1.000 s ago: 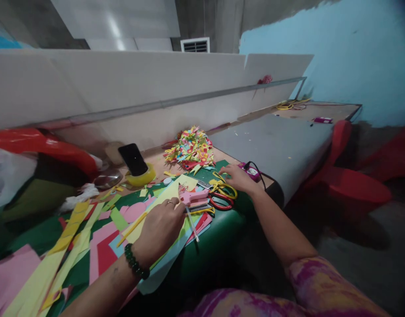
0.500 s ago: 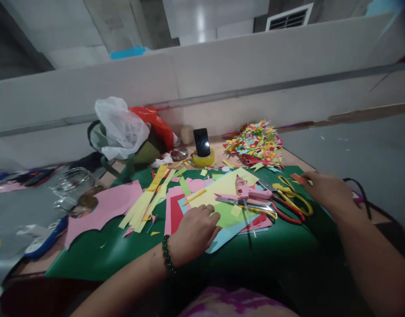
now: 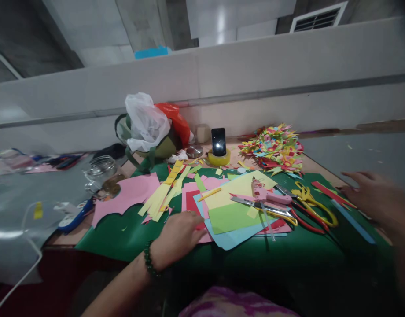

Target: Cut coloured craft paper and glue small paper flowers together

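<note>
My left hand (image 3: 179, 235), with a green bead bracelet (image 3: 149, 259) at its wrist, rests its loosely bent fingers on the pink and red paper sheets (image 3: 191, 200); nothing shows in its grasp. At the right edge of the table my right hand (image 3: 367, 189) is blurred, its fingers stretched out and apart. A red paper strip (image 3: 333, 193) lies just left of it, near a blue strip (image 3: 352, 222). Between my hands are yellow, green and blue sheets, with a pink glue gun (image 3: 271, 196), a box cutter (image 3: 255, 203) and scissors (image 3: 316, 207) on top.
A pile of colourful paper flowers (image 3: 275, 147) sits at the back right. Behind the sheets a phone (image 3: 218, 141) leans by a yellow tape roll (image 3: 219, 158). A bag (image 3: 159, 147), glass jar (image 3: 105, 171), pink cut-out sheet (image 3: 133, 191) and yellow strips (image 3: 164, 189) occupy the left.
My right hand has let go of a red paper strip and moved right of the mat's edge. My left hand has drawn back leftward off the blue sheet. The view has shifted left.
</note>
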{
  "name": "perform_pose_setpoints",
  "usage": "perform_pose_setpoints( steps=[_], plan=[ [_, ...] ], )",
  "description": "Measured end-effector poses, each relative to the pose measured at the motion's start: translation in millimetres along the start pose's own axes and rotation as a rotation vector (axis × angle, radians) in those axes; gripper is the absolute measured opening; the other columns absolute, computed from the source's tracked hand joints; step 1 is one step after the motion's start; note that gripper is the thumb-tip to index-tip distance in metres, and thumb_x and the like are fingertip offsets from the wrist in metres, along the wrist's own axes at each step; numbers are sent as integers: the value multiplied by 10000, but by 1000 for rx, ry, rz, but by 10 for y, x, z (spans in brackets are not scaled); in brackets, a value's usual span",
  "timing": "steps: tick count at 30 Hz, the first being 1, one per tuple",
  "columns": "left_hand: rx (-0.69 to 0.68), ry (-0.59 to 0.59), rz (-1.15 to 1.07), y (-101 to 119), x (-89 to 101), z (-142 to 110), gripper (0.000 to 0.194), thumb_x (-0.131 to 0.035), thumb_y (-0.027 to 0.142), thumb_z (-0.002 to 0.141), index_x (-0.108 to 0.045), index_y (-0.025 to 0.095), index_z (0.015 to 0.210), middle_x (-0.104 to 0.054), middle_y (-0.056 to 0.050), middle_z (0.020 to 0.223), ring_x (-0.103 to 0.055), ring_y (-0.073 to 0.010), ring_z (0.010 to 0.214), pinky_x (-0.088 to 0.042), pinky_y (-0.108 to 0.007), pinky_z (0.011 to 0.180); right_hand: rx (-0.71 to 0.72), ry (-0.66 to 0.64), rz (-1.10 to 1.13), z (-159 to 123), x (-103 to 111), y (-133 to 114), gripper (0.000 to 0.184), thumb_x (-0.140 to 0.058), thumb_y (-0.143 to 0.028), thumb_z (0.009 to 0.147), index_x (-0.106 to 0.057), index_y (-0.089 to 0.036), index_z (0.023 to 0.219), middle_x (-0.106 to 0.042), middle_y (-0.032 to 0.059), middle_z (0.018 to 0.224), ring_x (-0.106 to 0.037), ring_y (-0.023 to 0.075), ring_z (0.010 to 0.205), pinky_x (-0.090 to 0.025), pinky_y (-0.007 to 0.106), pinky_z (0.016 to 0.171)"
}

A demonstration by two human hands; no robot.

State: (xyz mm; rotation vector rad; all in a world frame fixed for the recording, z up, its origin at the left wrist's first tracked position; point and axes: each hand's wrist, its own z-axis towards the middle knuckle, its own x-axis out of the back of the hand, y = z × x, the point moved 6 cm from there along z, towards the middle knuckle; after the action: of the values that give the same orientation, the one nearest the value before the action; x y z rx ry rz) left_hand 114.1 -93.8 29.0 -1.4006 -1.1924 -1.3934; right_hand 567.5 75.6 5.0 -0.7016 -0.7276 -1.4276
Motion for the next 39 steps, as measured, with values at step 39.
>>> perform_pose_setpoints(
  steps=[39],
  plan=[
    [-91, -211, 28, 209, -290, -8, 292, -592, 245, 845, -647, 236, 1131, -653, -80, 1210, -620, -232, 1077, -462, -345, 931, 204, -135, 535, -315, 228, -1342, 259, -443, -307, 938, -626, -178, 1068, -653, 121, 1020, -555, 272, 983, -437, 387, 866]
  ],
)
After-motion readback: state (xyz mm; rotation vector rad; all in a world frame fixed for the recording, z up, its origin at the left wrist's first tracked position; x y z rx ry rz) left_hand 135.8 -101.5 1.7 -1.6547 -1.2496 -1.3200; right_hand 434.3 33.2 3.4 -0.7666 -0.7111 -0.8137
